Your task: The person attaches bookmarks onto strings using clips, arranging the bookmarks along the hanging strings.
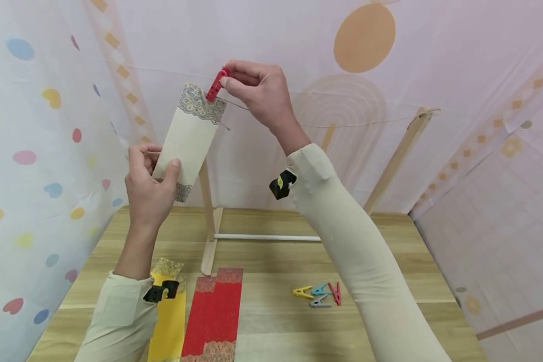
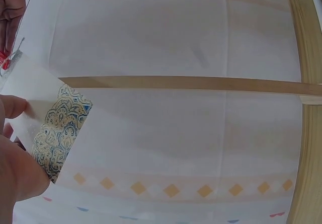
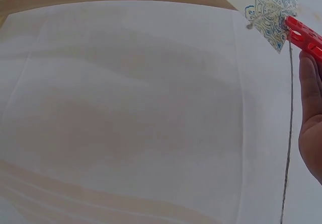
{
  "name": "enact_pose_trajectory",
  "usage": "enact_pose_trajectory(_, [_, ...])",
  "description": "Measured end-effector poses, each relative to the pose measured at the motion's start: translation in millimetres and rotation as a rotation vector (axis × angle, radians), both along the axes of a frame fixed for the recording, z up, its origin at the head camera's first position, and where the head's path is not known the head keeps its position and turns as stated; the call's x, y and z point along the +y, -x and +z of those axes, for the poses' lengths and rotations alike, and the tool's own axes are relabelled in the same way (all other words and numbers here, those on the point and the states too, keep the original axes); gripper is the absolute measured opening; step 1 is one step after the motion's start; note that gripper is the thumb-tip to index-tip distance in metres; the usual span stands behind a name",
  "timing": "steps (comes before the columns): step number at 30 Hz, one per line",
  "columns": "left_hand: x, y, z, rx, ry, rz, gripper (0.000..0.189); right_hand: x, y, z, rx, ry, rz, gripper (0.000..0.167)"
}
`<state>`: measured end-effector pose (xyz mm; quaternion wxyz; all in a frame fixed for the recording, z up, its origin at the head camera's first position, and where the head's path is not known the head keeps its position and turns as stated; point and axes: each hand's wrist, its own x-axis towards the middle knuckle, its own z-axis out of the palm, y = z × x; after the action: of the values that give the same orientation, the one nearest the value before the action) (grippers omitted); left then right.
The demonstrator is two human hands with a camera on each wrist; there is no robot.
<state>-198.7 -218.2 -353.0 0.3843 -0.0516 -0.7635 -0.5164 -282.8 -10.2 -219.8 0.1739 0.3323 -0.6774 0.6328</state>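
A cream paper card (image 1: 187,141) with blue lace-pattern bands at both ends tilts in front of the left post's top. My left hand (image 1: 151,188) pinches its lower part, thumb on the front face. At the card's upper edge, my right hand (image 1: 262,93) pinches a red clothespin (image 1: 216,85); the clothespin's tip sits on the patterned band, next to the string (image 3: 290,113). In the left wrist view the card's lower patterned band (image 2: 63,128) shows beside the left thumb. Whether the clothespin bites the string too is hard to tell.
The string runs to the right wooden post (image 1: 398,161); the left post (image 1: 206,201) stands on a foot, with a white rod (image 1: 267,237) between the posts. Yellow cards (image 1: 169,317) and red cards (image 1: 214,311) lie on the table. Several clothespins, one yellow (image 1: 302,291), lie right of them.
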Motion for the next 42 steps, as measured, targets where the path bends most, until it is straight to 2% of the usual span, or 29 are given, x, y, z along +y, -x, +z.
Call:
enact_pose_trajectory(7, [2.1, -0.9, 1.7, 0.034, 0.036, -0.036, 0.032, 0.5, -0.1, 0.9, -0.080, 0.044, 0.054, 0.020])
enact_pose_trajectory(11, [3.4, 0.5, 3.0, 0.052, 0.049, -0.036, 0.032, 0.1, 0.2, 2.4, -0.100, 0.055, 0.073, 0.020])
enact_pose_trajectory(17, [5.5, 1.9, 4.3, 0.065, 0.039, -0.034, 0.031, 1.3, 1.6, 2.2, -0.134, 0.074, 0.099, 0.021])
enact_pose_trajectory(24, [8.5, 2.3, 4.9, 0.067, 0.020, -0.041, 0.032, 2.3, 3.4, 2.9, -0.214, 0.109, 0.136, 0.021])
enact_pose_trajectory(36, [13.4, 5.4, 4.6, 0.086, 0.017, -0.046, 0.033, 5.9, 1.1, 10.7, -0.345, 0.049, 0.131, 0.024])
enact_pose_trajectory(42, [14.0, 5.3, 3.1, 0.075, 0.017, -0.061, 0.033, 6.7, -0.5, 11.5, -0.363, 0.022, 0.106, 0.026])
